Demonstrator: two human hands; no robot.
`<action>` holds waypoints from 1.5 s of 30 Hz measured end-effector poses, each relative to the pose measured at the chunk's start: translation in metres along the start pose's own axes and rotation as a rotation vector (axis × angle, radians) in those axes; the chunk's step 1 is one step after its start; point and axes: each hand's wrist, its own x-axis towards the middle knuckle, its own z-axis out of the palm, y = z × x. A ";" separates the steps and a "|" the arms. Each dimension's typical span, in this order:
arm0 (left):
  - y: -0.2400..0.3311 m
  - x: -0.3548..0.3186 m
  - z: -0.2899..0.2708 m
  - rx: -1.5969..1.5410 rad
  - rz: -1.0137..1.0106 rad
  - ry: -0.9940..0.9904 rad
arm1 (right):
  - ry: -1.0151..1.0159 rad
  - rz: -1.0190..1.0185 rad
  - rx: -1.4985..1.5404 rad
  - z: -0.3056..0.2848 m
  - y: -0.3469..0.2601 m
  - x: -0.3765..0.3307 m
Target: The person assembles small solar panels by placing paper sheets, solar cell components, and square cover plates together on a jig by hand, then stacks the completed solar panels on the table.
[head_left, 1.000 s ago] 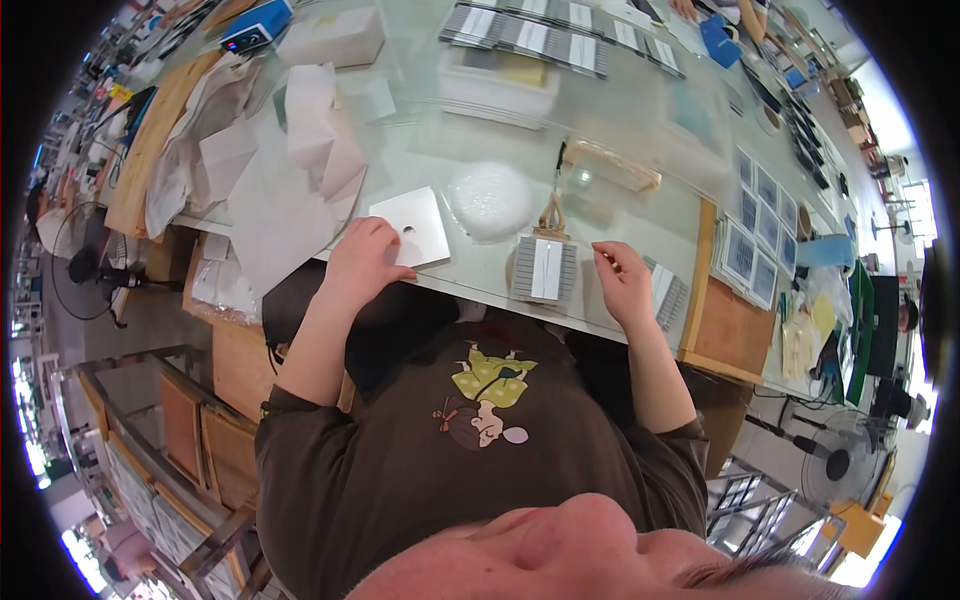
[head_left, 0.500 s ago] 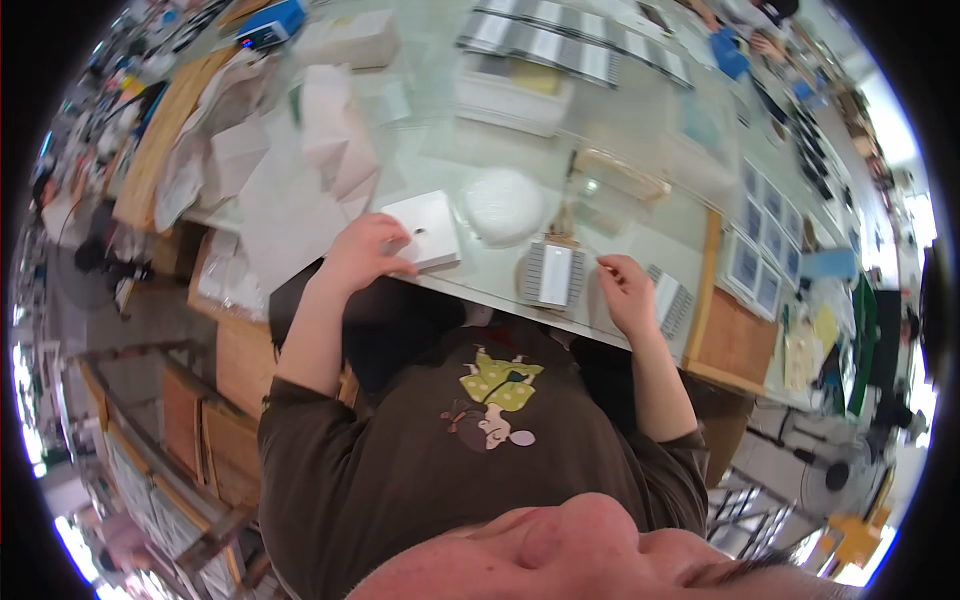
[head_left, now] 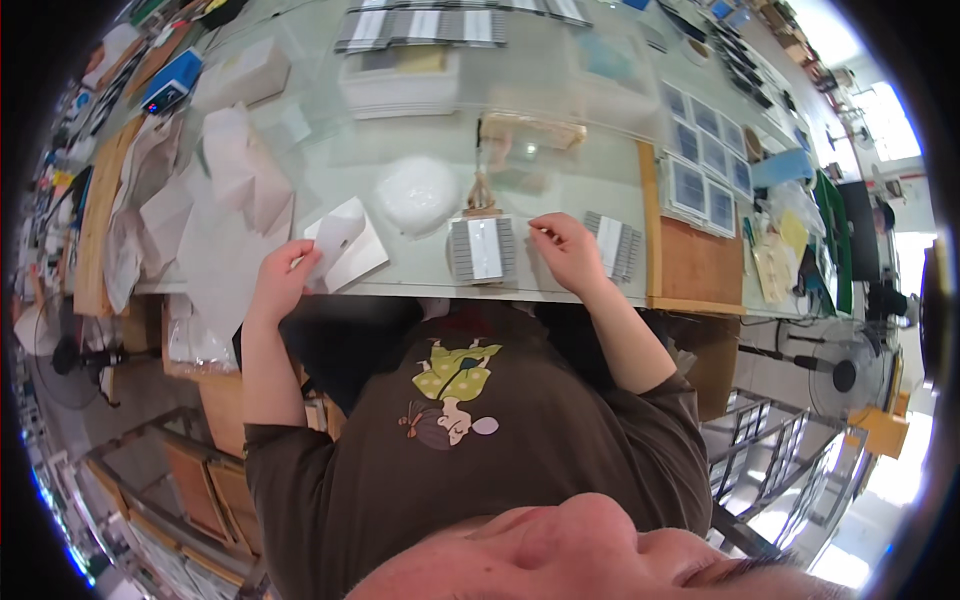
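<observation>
My left hand [head_left: 283,277] pinches the edge of a thin white sheet [head_left: 338,232], which curls up from a small white stack [head_left: 362,256] near the table's front edge. My right hand [head_left: 570,256] is closed, thumb against fingertips; whatever it may hold is too small to make out. It hovers between two grey-striped panels with white middles: one panel [head_left: 483,250] lies to its left, the other panel [head_left: 615,246] to its right. Touching the far edge of the left panel is a brush-like tool [head_left: 482,196]. A round, shiny white pad [head_left: 417,194] sits between the stack and that tool.
Behind the tool stands a clear box with a tan rim [head_left: 535,130]. A white tray [head_left: 400,88] and more striped panels [head_left: 425,28] are farther back. Crumpled white paper [head_left: 240,165] covers the left side. A wooden strip [head_left: 650,220] borders the right, beside dark-blue squares [head_left: 705,150].
My left hand has taken hold of a sheet at the stack and lifted its edge. The whole view has shifted, so the table's things appear farther left. My right hand stays beside the panel.
</observation>
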 end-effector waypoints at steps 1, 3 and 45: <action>-0.003 0.002 0.000 0.003 -0.015 0.015 | -0.017 -0.006 0.012 -0.001 0.001 -0.001; -0.014 0.004 0.005 -0.310 0.031 0.233 | 0.022 0.024 0.031 -0.001 0.003 -0.002; 0.065 -0.008 0.151 -0.118 0.086 -0.295 | -0.091 0.403 0.454 0.026 -0.030 -0.031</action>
